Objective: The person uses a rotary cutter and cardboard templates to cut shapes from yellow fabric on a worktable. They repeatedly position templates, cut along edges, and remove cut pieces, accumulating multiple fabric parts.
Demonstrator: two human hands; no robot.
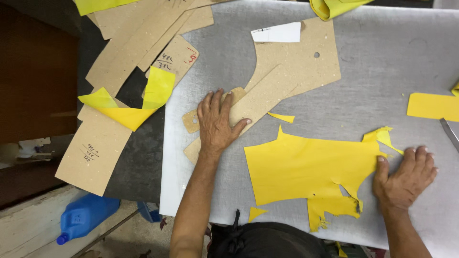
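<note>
The left hand (216,125) lies flat, grip spread wide, on a long cardboard pattern piece (258,98) near the tabletop (382,62) middle. The right hand (405,179), also flat and holding nothing, presses the yellow sheet (306,167) at the near edge.

Blue plastic bottle (86,215) lower left (lying down), white paper label (276,33) top centre

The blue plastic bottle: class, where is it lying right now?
In the head view, the blue plastic bottle lies at lower left, off the grey cutting board, just below a cardboard pattern piece.
</note>
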